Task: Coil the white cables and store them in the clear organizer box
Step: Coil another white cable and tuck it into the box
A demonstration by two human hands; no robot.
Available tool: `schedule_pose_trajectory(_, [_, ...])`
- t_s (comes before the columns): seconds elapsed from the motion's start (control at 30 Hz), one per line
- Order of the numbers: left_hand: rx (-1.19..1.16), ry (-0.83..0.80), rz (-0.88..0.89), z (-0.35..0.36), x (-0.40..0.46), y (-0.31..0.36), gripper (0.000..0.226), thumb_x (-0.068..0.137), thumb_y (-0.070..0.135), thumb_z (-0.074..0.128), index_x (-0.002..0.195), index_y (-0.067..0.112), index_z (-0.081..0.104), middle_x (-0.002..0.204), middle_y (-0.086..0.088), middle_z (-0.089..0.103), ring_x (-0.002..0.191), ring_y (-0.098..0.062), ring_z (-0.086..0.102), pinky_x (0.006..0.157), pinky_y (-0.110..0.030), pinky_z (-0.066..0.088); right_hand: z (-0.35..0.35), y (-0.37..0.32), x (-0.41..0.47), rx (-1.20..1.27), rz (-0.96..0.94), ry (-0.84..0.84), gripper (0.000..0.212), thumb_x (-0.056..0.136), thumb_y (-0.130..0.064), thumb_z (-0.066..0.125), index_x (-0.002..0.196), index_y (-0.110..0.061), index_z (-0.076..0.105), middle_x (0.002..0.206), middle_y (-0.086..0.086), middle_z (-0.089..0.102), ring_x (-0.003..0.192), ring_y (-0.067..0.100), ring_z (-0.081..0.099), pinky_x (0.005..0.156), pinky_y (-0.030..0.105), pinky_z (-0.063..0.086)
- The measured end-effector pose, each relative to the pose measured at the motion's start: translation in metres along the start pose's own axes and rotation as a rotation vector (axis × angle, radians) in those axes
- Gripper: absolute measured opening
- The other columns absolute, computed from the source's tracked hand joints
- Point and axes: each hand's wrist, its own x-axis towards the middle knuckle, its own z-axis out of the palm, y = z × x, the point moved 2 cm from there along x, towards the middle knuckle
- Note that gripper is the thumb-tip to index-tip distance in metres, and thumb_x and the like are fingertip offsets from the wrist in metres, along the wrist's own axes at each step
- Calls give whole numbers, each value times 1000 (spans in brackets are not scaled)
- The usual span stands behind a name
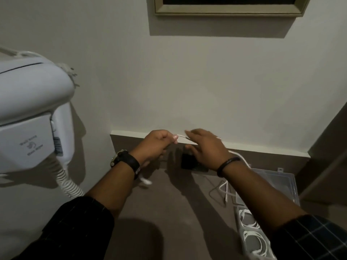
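Note:
My left hand (156, 144) is closed around a white cable (183, 137), which stretches across to my right hand (204, 147). The right hand is blurred, its fingers spread over the cable; the cable runs on past the right wrist toward the box. The cable's plug end (146, 181) dangles below my left wrist. The clear organizer box (281, 182) stands open at the lower right under my right forearm. Two coiled white cables (250, 239) lie in its front compartments. Another loose white cable (226, 192) lies on the brown surface beside the box.
A white wall-mounted hair dryer (32, 113) with a coiled cord (68, 184) fills the left side. A small black object (189, 161) sits on the brown counter (159, 203) below my right hand. A framed picture (229, 12) hangs on the wall above.

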Motion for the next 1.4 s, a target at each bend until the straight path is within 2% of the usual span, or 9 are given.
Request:
schedule_pose_trajectory(0.13, [-105, -175, -69, -1, -7, 10, 24, 95, 29, 55, 87, 9, 66, 52, 4, 37, 43, -9, 30, 43, -21, 28, -13, 0, 5, 316, 59, 25, 23, 95, -18, 54, 89, -4, 71, 76, 11, 68, 72, 28, 59, 70, 35, 48])
schedule_pose_trajectory(0.37, [-51, -322, -157, -13, -27, -12, 22, 93, 28, 56, 80, 14, 66, 50, 6, 45, 40, -5, 33, 38, -17, 31, -20, 51, 8, 452, 383, 345, 22, 95, -16, 52, 99, -4, 70, 97, 12, 71, 83, 18, 55, 76, 24, 38])
schedule_pose_trajectory(0.6, [-452, -470, -152, 2, -38, 8, 23, 88, 29, 54, 76, 13, 65, 48, 6, 44, 41, -6, 40, 52, -25, 48, -3, 90, 6, 541, 727, 376, 23, 94, -18, 51, 101, -7, 70, 110, 17, 68, 99, 35, 60, 91, 44, 50])
schedule_pose_trajectory(0.7, [-742, -426, 10, 10, -34, 41, 18, 88, 27, 54, 86, 13, 65, 55, 4, 53, 45, -7, 47, 56, -30, 56, 14, 77, -1, 346, 613, 188, 23, 94, -18, 51, 99, -5, 70, 108, 18, 70, 102, 36, 60, 87, 34, 45])
schedule_pose_trajectory(0.87, [-894, 16, 232, -2, -9, 92, 37, 88, 15, 57, 125, 16, 52, 108, -2, 74, 68, -11, 69, 42, -15, 44, 45, 5, -17, 270, 220, -191, 26, 97, -25, 45, 92, -10, 66, 93, 13, 71, 86, 30, 63, 78, 39, 51])
schedule_pose_trajectory(0.97, [-634, 189, 217, -16, 0, 94, 37, 96, 8, 50, 132, 13, 50, 125, -6, 65, 102, -20, 69, 74, -25, 58, 35, -25, -21, 197, -1, -226, 27, 97, -27, 44, 82, -13, 61, 84, 12, 68, 77, 30, 60, 67, 35, 45])
schedule_pose_trajectory(1.07, [-279, 234, 175, -30, 7, 81, 36, 97, 5, 45, 129, 14, 57, 135, -4, 58, 123, -16, 54, 103, -31, 44, 9, -26, -19, 129, -90, -200, 29, 96, -27, 45, 76, -12, 58, 79, 12, 67, 75, 30, 59, 64, 37, 45])
schedule_pose_trajectory(1.23, [223, -34, 107, -26, -1, 48, 33, 97, 8, 46, 126, 12, 60, 140, -6, 54, 133, -20, 45, 113, -31, 31, -52, -17, -11, 361, -92, -52, 19, 92, -24, 58, 84, -10, 69, 77, 0, 67, 71, 15, 59, 69, 30, 46])
schedule_pose_trajectory(1.4, [-371, -605, -35, 13, -41, 49, 36, 97, 24, 44, 115, -2, 62, 104, -26, 71, 87, -36, 71, 81, -35, 58, -102, 3, 19, 612, -9, 89, 13, 87, -22, 66, 85, -10, 72, 71, -13, 70, 64, 0, 61, 60, 17, 49])
